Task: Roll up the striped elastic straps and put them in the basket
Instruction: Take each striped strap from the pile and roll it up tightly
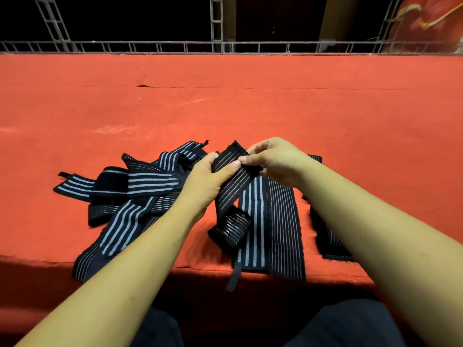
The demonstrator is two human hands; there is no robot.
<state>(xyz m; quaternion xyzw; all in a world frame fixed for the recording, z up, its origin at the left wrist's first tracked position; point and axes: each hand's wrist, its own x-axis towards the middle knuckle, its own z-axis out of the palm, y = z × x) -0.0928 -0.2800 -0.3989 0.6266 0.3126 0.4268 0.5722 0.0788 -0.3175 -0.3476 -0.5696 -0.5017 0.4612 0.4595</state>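
Scanning from the left, I see a loose pile of striped straps (130,194) lying crossed over one another on the red cloth table (225,108), with one end trailing over the near edge. Just right of the pile, I have the left hand (205,181) gripping a single dark strap (231,182), thumb pressed on its upper face and fingers curled beneath it. This strap is lifted off the cloth at its far end and slopes down toward me. Its lower end curls into a loose coil resting on the table. The right hand (275,161) meets it at the top, thumb and fingertips pinching the far end, close against the left thumb. Beneath and just right of the held strap, two flat straps (273,221) lie side by side, running to the near edge, where a black tab hangs over. Another strap (328,241) lies partly hidden under the right forearm.
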